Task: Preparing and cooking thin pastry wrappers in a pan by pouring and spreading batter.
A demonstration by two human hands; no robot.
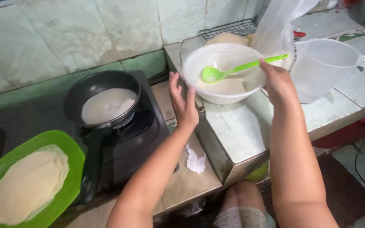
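Batter bowl and a pan on the stove

Right hand [278, 80] has its grip closed on the handle of a green ladle [233, 69] resting in the white batter bowl [222, 71] on the table [241, 126]. Left hand [182, 103] hangs open beside the bowl, holding nothing. Black pan [104, 103] with pale batter sits on the stove [140, 135], and a green plate [32, 181] holds thin crepes.

Home kitchen, tiled wall [64, 33], stove [136, 139], frying pan [102, 103]
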